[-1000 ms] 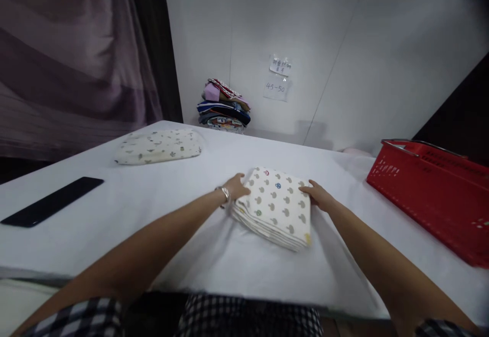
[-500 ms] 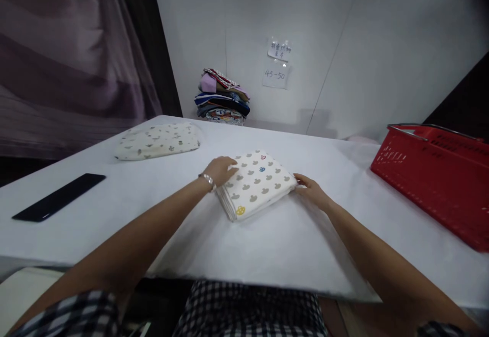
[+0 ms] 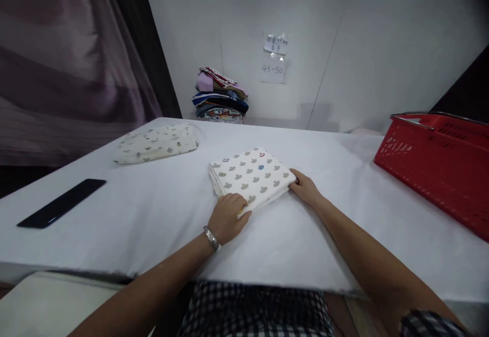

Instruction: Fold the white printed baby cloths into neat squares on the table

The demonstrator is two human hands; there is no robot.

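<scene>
A folded white cloth (image 3: 252, 174) with grey mushroom-like prints, plus a few coloured ones, lies flat on the white-covered table (image 3: 153, 209) in front of me. My left hand (image 3: 229, 217), with a silver bracelet at the wrist, grips its near corner, fingers on top and thumb at the front edge. At the right corner, my right hand (image 3: 303, 186) pinches the layers, with the thumb on the near side. Layered folds show along the cloth's left edge.
Another folded cream cloth (image 3: 158, 143) with small dark prints lies at the back left. A black flat slab (image 3: 63, 202) is at the left, a red plastic basket (image 3: 439, 166) at the right. Folded fabrics (image 3: 220, 97) are stacked against the wall beside paper signs (image 3: 273, 69).
My left hand has moved from the cloth's left side down to its near corner and taken hold there. My right hand has closed on the right corner.
</scene>
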